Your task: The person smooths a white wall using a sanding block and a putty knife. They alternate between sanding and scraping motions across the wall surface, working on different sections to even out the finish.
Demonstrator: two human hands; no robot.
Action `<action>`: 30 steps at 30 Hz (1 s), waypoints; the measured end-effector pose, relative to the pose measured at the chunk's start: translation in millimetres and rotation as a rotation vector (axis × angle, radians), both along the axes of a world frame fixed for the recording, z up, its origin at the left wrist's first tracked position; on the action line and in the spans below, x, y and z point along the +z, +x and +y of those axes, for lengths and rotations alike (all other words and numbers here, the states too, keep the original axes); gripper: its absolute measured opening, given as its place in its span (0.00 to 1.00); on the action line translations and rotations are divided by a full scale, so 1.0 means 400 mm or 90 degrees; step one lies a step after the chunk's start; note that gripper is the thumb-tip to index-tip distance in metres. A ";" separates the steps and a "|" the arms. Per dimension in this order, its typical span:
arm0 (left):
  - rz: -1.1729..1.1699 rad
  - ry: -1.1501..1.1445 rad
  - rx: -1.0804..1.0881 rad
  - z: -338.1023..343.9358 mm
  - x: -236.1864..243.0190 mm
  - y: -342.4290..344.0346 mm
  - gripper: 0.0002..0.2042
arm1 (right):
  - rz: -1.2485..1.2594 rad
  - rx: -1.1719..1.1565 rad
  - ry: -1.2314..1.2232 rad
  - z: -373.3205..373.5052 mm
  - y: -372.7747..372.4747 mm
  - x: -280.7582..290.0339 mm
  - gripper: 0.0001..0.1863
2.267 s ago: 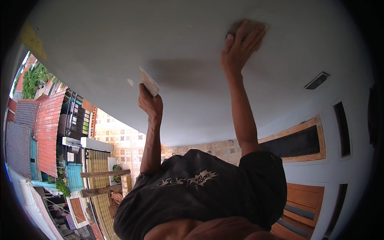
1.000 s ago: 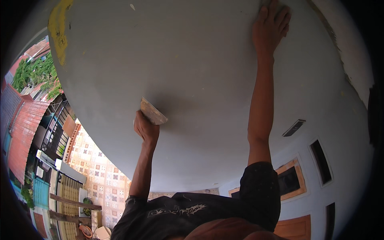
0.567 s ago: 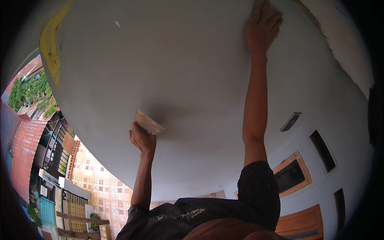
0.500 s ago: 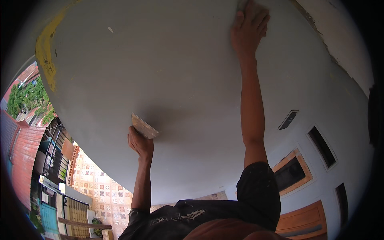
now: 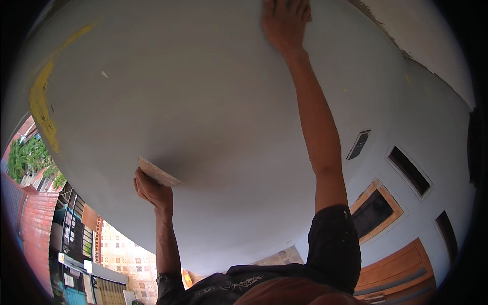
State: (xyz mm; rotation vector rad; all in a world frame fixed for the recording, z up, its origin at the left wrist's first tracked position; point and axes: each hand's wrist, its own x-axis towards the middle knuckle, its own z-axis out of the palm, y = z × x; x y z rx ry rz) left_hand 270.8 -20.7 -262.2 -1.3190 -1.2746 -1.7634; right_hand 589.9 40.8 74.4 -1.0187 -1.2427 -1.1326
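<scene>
I am looking up at a smooth grey ceiling (image 5: 213,101). My left hand (image 5: 152,189) is raised at the lower left and grips a flat pale scraper blade (image 5: 158,173), whose edge lies against the ceiling. My right hand (image 5: 284,20) reaches far up to the top rim. Its palm is pressed flat on the ceiling with the fingers spread, and the fingertips are cut off by the picture's edge. I see nothing held in it. Both arms are bare below a dark short-sleeved shirt (image 5: 330,244).
A yellow streak (image 5: 43,112) runs along the ceiling's left edge, and a rough pale patch (image 5: 422,30) lies at the top right. The wall at right carries vent slots (image 5: 409,170), a wood-framed window (image 5: 376,213) and a wooden door (image 5: 401,269). A tiled yard (image 5: 117,249) lies below left.
Both hands have shifted left across the ceiling in the picture. The left hand with the scraper sits lower and further left, and the right hand has slid toward the top rim.
</scene>
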 end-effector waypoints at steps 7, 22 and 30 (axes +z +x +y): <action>0.067 0.020 0.058 0.035 0.091 -0.007 0.16 | -0.168 0.008 0.004 -0.020 0.032 -0.017 0.29; 0.045 -0.017 0.117 0.062 0.119 0.011 0.19 | 0.016 -0.003 -0.051 -0.044 0.072 -0.024 0.30; 0.039 -0.047 0.039 0.055 0.123 0.003 0.22 | -0.228 0.101 0.113 0.040 -0.205 -0.016 0.27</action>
